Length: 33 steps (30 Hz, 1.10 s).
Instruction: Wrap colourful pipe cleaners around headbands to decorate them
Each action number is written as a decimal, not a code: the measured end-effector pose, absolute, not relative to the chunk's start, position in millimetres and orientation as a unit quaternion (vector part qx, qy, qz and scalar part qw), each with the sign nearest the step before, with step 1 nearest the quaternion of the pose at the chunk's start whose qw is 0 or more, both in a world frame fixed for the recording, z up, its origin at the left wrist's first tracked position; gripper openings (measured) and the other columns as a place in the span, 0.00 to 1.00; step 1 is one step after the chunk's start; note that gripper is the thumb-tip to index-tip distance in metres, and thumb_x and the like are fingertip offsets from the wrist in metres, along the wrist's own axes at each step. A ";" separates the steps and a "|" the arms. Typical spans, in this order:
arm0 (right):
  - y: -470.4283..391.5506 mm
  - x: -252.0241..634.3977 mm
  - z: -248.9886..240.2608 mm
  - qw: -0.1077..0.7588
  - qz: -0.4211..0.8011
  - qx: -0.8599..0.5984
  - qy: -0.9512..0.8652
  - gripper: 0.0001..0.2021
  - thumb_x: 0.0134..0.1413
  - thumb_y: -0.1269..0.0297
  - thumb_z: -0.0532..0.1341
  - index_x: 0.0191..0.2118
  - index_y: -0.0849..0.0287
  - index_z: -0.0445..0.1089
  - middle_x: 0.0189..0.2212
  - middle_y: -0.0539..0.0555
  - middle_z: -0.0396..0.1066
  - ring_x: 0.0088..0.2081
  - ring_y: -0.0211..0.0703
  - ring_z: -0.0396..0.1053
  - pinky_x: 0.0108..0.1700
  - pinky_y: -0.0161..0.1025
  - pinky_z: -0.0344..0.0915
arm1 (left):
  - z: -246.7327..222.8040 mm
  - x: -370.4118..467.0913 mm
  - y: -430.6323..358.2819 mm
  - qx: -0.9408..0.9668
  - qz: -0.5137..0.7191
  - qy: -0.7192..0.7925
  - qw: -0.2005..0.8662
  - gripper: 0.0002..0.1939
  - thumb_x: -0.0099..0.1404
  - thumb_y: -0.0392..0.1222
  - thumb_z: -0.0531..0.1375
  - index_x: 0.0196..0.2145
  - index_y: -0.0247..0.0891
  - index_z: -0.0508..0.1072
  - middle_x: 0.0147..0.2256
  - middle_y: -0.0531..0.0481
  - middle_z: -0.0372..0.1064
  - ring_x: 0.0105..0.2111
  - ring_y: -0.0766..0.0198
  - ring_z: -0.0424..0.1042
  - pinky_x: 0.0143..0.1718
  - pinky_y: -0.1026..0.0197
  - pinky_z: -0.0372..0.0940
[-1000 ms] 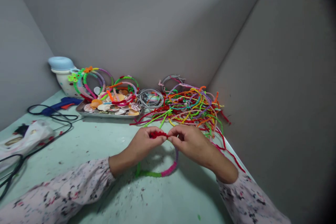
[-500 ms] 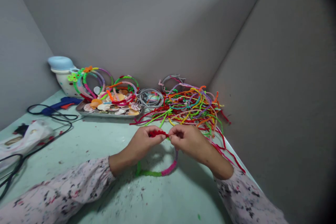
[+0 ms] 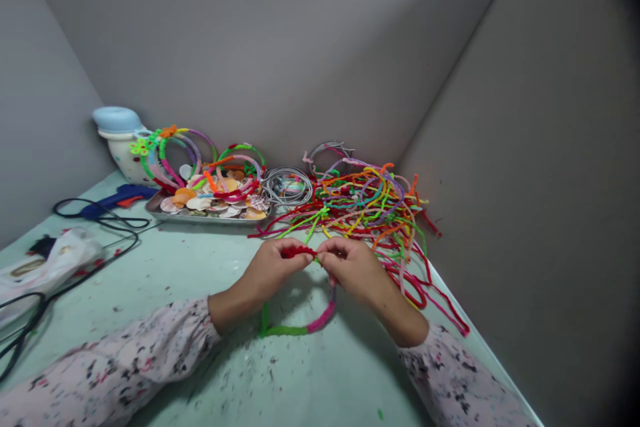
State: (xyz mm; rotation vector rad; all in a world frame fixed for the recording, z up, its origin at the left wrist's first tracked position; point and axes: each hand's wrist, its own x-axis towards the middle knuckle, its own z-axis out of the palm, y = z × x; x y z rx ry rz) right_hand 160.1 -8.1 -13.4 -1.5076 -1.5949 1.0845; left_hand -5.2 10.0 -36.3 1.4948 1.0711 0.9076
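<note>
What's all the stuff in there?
hoop: 1, multicoloured, front middle
fuzzy sticks: many, multicoloured, back right
wire coils: 2, grey, back middle
tray: 1, silver, back left
shells: many, white, orange, in tray
decorated rings: several, multicoloured, at tray
cup: 1, white, blue lid, back left
glue gun: 1, blue, left
cable: count unclear, black, left
bag: 1, white, left edge
table: 1, pale green, underneath
walls: 3, grey, around
left hand, right hand: 2, bare, on hoop
sleeves: 2, patterned pink, arms

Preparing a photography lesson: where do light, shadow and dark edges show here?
Head view: paler light falls high on the back wall; same head view: shadow darkens the table below the right hand; black fills the upper right corner.
</note>
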 end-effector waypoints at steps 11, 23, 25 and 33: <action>-8.1 162.0 -15.3 0.351 0.445 -0.559 -0.606 0.07 0.51 0.65 0.59 0.32 0.60 0.73 0.16 0.44 0.60 0.18 0.31 0.56 0.20 0.30 0.51 | -37.9 -6.4 11.0 0.619 0.381 0.446 0.522 0.08 0.56 0.42 0.61 0.28 0.35 0.74 0.26 0.52 0.68 0.28 0.67 0.63 0.31 0.64 0.56; -11.6 164.6 -5.8 0.305 0.226 -0.553 -0.741 0.11 0.54 0.69 0.57 0.39 0.56 0.75 0.35 0.52 0.76 0.35 0.40 0.70 0.38 0.36 0.62 | -38.1 -3.0 11.9 0.614 0.377 0.450 0.528 0.08 0.55 0.42 0.60 0.29 0.35 0.73 0.27 0.52 0.69 0.28 0.67 0.64 0.31 0.65 0.57; -13.8 163.5 -5.3 0.295 0.185 -0.553 -0.757 0.10 0.55 0.68 0.58 0.40 0.57 0.75 0.36 0.54 0.75 0.37 0.42 0.70 0.41 0.37 0.62 | -37.3 -2.7 11.6 0.617 0.378 0.452 0.522 0.08 0.55 0.42 0.60 0.29 0.35 0.73 0.27 0.52 0.69 0.28 0.67 0.64 0.31 0.64 0.57; -17.9 157.9 -10.1 0.280 0.107 -0.548 -0.781 0.09 0.56 0.70 0.56 0.38 0.58 0.74 0.34 0.55 0.72 0.36 0.42 0.68 0.39 0.38 0.60 | -37.8 -1.5 11.2 0.637 0.368 0.466 0.491 0.09 0.55 0.44 0.59 0.28 0.35 0.73 0.24 0.54 0.66 0.25 0.67 0.62 0.28 0.65 0.55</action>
